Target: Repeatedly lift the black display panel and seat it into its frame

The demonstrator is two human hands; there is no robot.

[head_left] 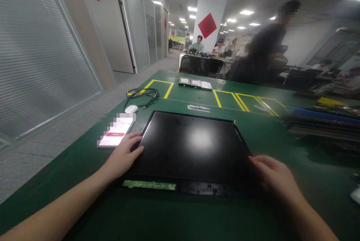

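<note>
The left hand [125,154] lies open on the left edge of the black display panel [191,147], and the right hand [274,179] rests loosely spread at its right edge. The panel lies flat on the green counter [84,166]. Just left, a phone [116,132]; behind, a white mouse [131,108].

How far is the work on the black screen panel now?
Done: the black screen panel lies flat on the green table, its green circuit strip bare at the near edge. In hand: the left hand rests on the panel's left edge and the right hand on its right edge. Left: the three drives further back lie untouched.
</note>
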